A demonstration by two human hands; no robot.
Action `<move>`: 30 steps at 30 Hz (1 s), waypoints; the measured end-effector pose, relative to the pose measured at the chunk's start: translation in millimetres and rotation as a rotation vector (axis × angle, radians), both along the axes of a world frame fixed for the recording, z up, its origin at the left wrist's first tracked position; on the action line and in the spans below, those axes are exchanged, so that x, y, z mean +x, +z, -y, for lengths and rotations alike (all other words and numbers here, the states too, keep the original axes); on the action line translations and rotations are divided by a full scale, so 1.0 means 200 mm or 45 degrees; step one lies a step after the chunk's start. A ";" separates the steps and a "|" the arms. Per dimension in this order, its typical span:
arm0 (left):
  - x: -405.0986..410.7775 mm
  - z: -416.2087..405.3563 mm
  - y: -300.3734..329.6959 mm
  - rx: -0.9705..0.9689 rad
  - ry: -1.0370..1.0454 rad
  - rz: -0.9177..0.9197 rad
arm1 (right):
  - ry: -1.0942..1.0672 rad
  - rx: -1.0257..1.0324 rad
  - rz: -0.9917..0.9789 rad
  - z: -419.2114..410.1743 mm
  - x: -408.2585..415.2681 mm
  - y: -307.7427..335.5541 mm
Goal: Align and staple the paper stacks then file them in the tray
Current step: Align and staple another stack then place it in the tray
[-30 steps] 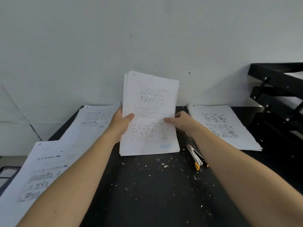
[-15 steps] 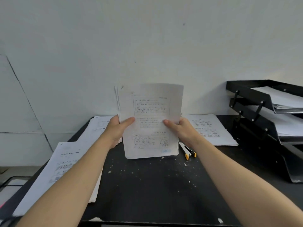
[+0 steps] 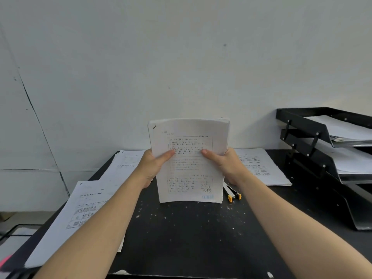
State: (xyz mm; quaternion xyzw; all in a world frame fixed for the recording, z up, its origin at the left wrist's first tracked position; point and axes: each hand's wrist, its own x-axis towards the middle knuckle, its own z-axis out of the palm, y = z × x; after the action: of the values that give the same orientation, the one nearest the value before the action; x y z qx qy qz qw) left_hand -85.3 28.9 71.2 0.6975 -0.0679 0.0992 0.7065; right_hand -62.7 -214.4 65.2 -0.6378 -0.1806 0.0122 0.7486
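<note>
The left hand (image 3: 154, 165) and right hand (image 3: 225, 163) each gripped a side edge of the paper stack (image 3: 189, 160), thumbs across its printed face. The stack stood upright, its bottom edge resting on the black counter (image 3: 191, 234). A stapler (image 3: 231, 193) lay just beside it; the tiered tray (image 3: 314, 141) stood at right.

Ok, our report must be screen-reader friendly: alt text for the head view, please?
Both hands, left hand and right hand, hold a paper stack upright, its bottom edge on a black desk. A stapler lies beside it, loose papers either side, and a black filing tray at right.
</note>
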 end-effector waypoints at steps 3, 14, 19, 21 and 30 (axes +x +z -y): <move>0.01 0.00 0.00 0.021 -0.026 0.011 | -0.023 0.014 -0.011 0.00 0.01 0.00; 0.03 -0.01 -0.03 0.073 -0.031 -0.027 | -0.020 -0.044 -0.059 0.01 0.02 -0.01; 0.05 -0.03 0.07 0.006 0.036 0.033 | -0.175 -0.119 0.019 0.03 0.01 0.09; 0.06 -0.03 0.09 -0.011 0.047 0.043 | -0.367 -0.204 0.140 0.01 0.00 0.17; 0.06 -0.01 0.10 -0.047 0.035 0.031 | -0.853 -1.214 1.046 -0.39 -0.18 0.60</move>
State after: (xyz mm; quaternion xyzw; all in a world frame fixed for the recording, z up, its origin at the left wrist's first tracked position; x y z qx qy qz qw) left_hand -72.9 30.0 90.4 0.6840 -0.0651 0.1187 0.7168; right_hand -98.7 -136.1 186.0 -0.8700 -0.2176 -0.3821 0.2228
